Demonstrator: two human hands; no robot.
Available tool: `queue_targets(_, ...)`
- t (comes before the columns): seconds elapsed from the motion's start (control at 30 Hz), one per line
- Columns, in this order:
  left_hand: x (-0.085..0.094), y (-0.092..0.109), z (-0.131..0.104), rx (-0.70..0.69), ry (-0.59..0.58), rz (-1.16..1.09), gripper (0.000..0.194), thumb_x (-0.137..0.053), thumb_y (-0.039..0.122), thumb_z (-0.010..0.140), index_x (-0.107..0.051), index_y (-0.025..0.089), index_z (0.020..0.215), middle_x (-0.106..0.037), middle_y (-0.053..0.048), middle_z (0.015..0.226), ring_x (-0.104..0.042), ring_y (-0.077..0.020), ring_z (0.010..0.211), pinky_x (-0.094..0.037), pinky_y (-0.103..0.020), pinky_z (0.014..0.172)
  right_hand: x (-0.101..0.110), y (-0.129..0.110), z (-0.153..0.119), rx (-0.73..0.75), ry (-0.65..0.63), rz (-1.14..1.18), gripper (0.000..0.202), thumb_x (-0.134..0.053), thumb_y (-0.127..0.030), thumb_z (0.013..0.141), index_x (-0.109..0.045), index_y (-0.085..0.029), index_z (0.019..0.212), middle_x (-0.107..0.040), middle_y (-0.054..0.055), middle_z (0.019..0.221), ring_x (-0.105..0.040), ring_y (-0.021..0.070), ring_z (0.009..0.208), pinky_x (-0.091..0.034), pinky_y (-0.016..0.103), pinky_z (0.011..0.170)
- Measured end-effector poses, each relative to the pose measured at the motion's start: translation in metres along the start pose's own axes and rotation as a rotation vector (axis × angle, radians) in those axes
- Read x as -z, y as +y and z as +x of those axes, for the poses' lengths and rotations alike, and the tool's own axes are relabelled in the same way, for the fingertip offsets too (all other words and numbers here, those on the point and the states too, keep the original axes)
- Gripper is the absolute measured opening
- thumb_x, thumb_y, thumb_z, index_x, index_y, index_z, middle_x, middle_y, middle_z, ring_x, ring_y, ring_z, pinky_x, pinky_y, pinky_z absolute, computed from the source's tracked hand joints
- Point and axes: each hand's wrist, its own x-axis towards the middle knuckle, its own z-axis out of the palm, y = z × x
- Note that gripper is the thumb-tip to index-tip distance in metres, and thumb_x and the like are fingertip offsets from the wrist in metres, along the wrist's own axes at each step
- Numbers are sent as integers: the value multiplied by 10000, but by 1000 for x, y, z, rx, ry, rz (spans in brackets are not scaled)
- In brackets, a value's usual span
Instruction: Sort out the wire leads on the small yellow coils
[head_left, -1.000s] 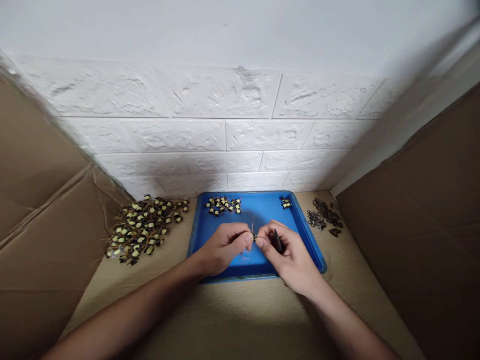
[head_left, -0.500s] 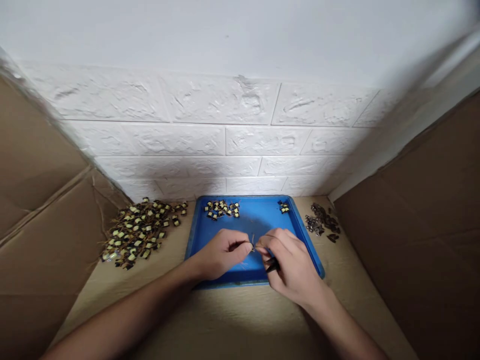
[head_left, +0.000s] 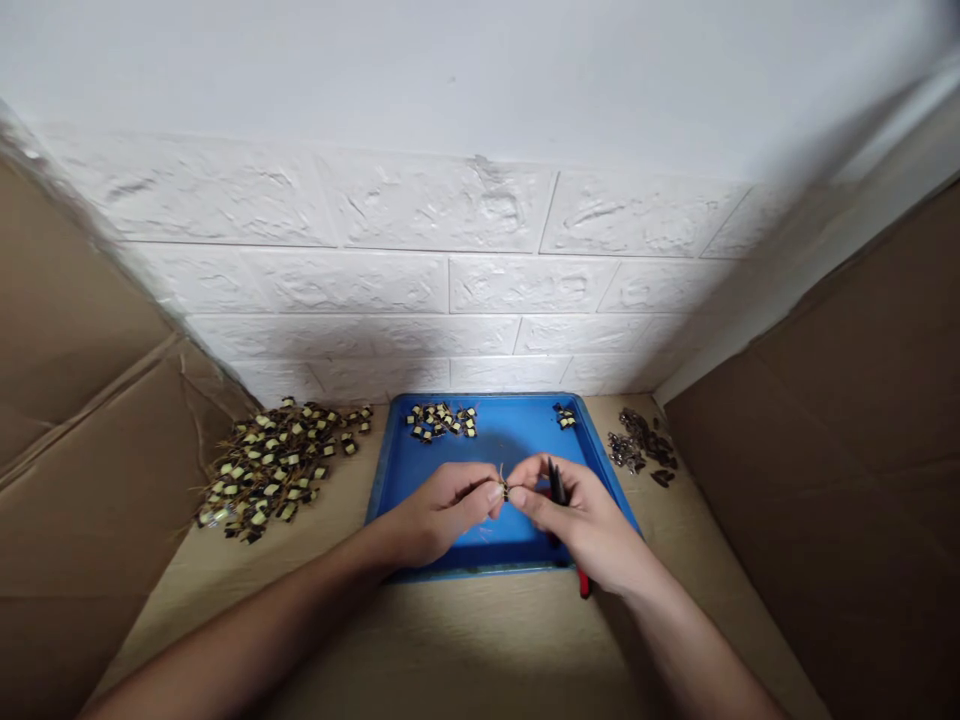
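Observation:
My left hand [head_left: 442, 508] pinches a small wire-wound coil [head_left: 505, 490] between thumb and fingers, over the blue tray [head_left: 480, 562]. Most of the coil is hidden by the fingertips; a thin wire end sticks up from it. At the coil's right side the thumb and forefinger of my right hand [head_left: 574, 510] are closed, touching it or its wires. Tucked in that same hand are pliers [head_left: 557, 484], black jaws pointing up and a red handle showing below the palm.
Several yellow-taped coils [head_left: 440, 421] lie at the tray's back left, a few more coils [head_left: 565, 416] at its back right. Left of the tray is a big heap of coils [head_left: 274, 460]. Small dark and shiny parts [head_left: 641, 440] lie right. Cardboard walls [head_left: 840, 430] flank the table.
My right hand has turned, so the pliers' black jaws now point up and a red handle shows. Its thumb and forefinger have come to the coil; my left hand stays nearly in place.

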Motion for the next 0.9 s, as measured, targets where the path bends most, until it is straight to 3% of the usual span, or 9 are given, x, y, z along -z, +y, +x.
queue_targets(0.2,0,-2,-1,3,-22,-53,416,-419,446,1018,-550,137,772,-492,13,690,-446,-95,615,-372,-204,574,-1,5,2,-162,-62,268,290,-786,-409,801,-645,-156,809,-423,-79,541,-326,80,515,-236,243,509)
queue_targets(0.67,-2,2,0,-15,-3,-77,434,-448,480,990,-542,139,740,-464,17,652,-417,-93,582,-335,-199,529,-1,11,2,-211,-17,360,300,-874,-361,698,-659,-158,753,-455,-71,541,-318,76,513,-195,258,519)
queue_targets(0.9,-1,1,-1,-8,-19,-89,413,-457,461,979,-532,146,724,-421,36,603,-393,-91,559,-319,-194,514,-3,9,0,-183,-2,309,282,-861,-370,714,-677,-161,757,-483,-58,558,-363,89,537,-233,261,539)
